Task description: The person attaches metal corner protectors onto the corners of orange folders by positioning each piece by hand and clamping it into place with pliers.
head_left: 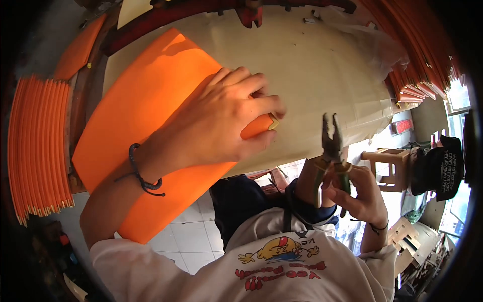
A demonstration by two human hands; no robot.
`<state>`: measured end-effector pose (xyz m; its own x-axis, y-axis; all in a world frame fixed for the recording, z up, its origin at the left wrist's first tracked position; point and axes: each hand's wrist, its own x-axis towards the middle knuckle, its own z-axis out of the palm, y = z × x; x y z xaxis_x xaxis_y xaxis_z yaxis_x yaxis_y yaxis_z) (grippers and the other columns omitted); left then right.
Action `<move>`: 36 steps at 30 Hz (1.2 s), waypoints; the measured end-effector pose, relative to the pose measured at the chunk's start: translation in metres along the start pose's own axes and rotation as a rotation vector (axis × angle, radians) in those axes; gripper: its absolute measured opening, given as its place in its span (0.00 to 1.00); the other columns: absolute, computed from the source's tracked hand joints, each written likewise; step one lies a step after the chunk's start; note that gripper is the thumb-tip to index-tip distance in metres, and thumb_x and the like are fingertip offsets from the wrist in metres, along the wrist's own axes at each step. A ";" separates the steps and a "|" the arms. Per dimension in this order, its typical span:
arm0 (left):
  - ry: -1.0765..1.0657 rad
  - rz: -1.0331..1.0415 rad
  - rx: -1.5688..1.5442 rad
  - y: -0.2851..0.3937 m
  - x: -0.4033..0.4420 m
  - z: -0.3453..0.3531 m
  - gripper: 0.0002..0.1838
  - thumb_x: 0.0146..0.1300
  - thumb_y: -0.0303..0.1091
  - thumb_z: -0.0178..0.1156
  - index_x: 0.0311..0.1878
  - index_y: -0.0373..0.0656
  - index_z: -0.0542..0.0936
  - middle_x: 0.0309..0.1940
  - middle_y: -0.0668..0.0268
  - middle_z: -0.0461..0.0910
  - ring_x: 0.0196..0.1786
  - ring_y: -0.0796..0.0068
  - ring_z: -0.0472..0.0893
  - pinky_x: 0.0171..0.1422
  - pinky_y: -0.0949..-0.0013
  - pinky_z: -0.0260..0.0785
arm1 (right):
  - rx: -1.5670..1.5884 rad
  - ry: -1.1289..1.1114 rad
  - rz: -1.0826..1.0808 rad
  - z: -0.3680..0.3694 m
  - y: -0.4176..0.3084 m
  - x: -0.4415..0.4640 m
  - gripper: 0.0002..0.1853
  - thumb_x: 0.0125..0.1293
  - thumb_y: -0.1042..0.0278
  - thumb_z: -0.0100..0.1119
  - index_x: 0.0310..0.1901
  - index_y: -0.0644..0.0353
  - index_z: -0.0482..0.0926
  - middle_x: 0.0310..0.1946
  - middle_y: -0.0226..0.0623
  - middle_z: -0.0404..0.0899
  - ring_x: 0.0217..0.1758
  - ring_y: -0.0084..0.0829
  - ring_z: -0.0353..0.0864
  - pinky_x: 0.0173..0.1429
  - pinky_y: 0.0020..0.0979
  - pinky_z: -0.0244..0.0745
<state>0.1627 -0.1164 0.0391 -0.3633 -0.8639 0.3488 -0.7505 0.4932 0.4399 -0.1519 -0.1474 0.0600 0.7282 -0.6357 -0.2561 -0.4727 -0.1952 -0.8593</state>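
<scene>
A large flat orange sheet lies across the left part of the table and juts over its near edge. My left hand rests on it, fingers curled around its right corner, where a small gold-coloured corner piece shows between thumb and forefinger. To the right, past the table's near edge, my right hand is closed around the handles of a pair of combination pliers. Their jaws point up, slightly apart, and hold nothing. The pliers are clear of the sheet.
The table has a tan covering. A red metal bar spans its far side. Stacked orange sheets with gold corners stand at left, with another stack at upper right near clear plastic. A stool is at right.
</scene>
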 end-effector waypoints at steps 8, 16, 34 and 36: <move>0.036 0.000 -0.056 -0.005 -0.006 -0.001 0.10 0.56 0.37 0.71 0.40 0.46 0.84 0.40 0.66 0.77 0.49 0.64 0.76 0.57 0.61 0.70 | -0.173 -0.185 -0.144 0.003 -0.005 0.022 0.10 0.65 0.64 0.67 0.42 0.62 0.83 0.41 0.40 0.78 0.45 0.38 0.77 0.53 0.36 0.71; 0.072 0.015 -0.054 -0.006 -0.007 0.002 0.11 0.57 0.39 0.70 0.40 0.46 0.85 0.40 0.66 0.76 0.47 0.64 0.75 0.56 0.61 0.70 | 0.059 -0.254 0.104 0.003 -0.021 0.026 0.14 0.70 0.66 0.60 0.50 0.67 0.78 0.38 0.41 0.83 0.40 0.35 0.82 0.48 0.35 0.76; 0.043 -0.014 -0.080 -0.004 -0.005 -0.004 0.09 0.53 0.35 0.71 0.36 0.42 0.85 0.38 0.65 0.76 0.46 0.63 0.78 0.54 0.60 0.70 | 0.019 -0.285 0.136 -0.001 -0.033 0.030 0.11 0.68 0.72 0.57 0.48 0.70 0.76 0.34 0.45 0.81 0.37 0.38 0.82 0.44 0.36 0.75; 0.041 -0.026 -0.080 -0.003 -0.006 -0.004 0.09 0.53 0.35 0.71 0.36 0.42 0.86 0.38 0.65 0.77 0.46 0.63 0.78 0.55 0.60 0.70 | -0.026 -0.291 0.142 -0.002 -0.034 0.031 0.11 0.68 0.72 0.57 0.47 0.70 0.76 0.34 0.46 0.81 0.37 0.40 0.82 0.44 0.36 0.75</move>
<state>0.1692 -0.1125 0.0392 -0.3204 -0.8724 0.3691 -0.7124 0.4787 0.5132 -0.1141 -0.1613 0.0823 0.7636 -0.4183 -0.4918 -0.5895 -0.1409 -0.7954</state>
